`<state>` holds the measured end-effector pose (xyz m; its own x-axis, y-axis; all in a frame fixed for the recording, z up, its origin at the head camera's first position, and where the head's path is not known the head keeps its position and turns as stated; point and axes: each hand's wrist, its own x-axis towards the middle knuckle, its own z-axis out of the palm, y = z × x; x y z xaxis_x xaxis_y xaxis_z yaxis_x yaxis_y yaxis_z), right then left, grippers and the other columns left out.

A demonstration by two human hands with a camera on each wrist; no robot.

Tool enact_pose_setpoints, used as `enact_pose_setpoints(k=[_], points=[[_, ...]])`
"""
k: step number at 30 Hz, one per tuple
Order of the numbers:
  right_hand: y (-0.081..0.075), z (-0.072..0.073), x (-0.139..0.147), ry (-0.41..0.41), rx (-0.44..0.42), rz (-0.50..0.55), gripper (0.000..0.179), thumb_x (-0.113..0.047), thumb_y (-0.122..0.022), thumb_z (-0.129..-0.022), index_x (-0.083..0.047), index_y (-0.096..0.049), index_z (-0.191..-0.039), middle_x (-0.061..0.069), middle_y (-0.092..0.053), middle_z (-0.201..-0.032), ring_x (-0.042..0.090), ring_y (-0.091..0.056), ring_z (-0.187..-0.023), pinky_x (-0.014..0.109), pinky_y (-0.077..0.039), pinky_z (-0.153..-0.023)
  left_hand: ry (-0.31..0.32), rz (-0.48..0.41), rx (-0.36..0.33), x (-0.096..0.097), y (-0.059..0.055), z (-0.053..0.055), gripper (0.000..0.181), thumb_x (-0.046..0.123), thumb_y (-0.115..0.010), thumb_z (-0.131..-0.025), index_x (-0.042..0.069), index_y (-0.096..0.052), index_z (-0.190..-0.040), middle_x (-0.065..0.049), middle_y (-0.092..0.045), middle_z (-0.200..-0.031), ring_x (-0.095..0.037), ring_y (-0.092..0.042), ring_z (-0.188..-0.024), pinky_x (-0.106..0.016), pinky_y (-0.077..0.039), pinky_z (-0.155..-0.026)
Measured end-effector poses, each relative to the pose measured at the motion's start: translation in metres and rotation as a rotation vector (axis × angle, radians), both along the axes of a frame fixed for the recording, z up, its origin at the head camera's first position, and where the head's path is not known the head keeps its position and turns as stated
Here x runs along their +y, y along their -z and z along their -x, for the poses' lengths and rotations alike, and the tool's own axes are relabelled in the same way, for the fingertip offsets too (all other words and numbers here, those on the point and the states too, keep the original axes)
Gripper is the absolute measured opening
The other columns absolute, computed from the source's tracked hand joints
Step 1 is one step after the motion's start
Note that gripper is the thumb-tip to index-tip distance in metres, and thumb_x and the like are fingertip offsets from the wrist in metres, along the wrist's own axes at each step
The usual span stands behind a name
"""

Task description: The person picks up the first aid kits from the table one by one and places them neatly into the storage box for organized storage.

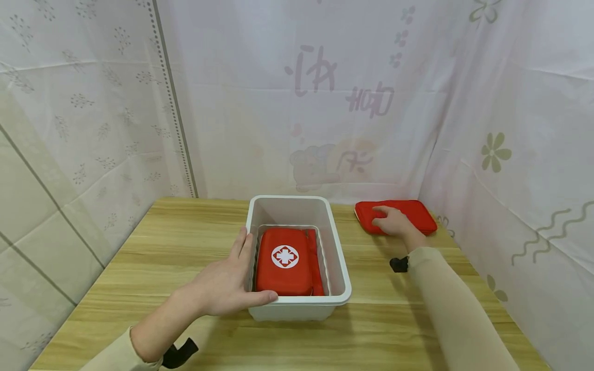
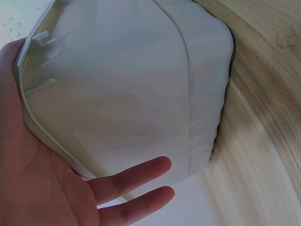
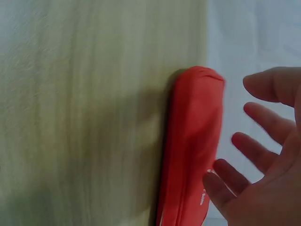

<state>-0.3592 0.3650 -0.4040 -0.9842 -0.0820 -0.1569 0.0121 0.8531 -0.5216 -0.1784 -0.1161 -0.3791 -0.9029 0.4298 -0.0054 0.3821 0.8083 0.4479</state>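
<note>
Red case [image 1: 416,213] lies long axis sideways on the desk [image 1: 185,247], beneath your nearer right hand [image 1: 392,222]; those fingers [image 3: 268,121] spread, holding nothing.

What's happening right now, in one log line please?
left hand: on rim of white bin | right hand: at red pouch | red white-cross case: inside bin
</note>
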Motion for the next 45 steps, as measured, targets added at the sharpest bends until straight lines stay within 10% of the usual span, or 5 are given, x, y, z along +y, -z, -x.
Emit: enact_pose_setpoints(k=[24,45], points=[[0.014,-0.017,-0.004,-0.073,-0.084,-0.198,0.099,-0.038,-0.071,-0.1,-0.007,-0.016,-0.176,0.05,-0.002,-0.171,0.077,0.003,-0.154,0.088,-0.004,-0.122,-0.007,-0.009,-0.003,-0.001,-0.001,-0.001,0.14,0.086,-0.069,-0.086,0.006,0.001,-0.177,-0.019,0.003,-0.186,-0.031,-0.077,-0.098,-0.054,-0.063,-0.092],[0.011,-0.065,0.005,-0.187,-0.043,-0.222,0.07,-0.04,-0.085,-0.093,-0.015,-0.062,-0.154,0.03,-0.048,-0.137,0.053,-0.044,-0.13,0.069,-0.051,-0.101,0.0,-0.008,0.001,-0.001,0.0,-0.002,0.138,0.086,-0.068,-0.087,0.003,-0.003,-0.176,-0.02,0.003,-0.185,-0.037,-0.077,-0.109,-0.055,-0.062,-0.093]])
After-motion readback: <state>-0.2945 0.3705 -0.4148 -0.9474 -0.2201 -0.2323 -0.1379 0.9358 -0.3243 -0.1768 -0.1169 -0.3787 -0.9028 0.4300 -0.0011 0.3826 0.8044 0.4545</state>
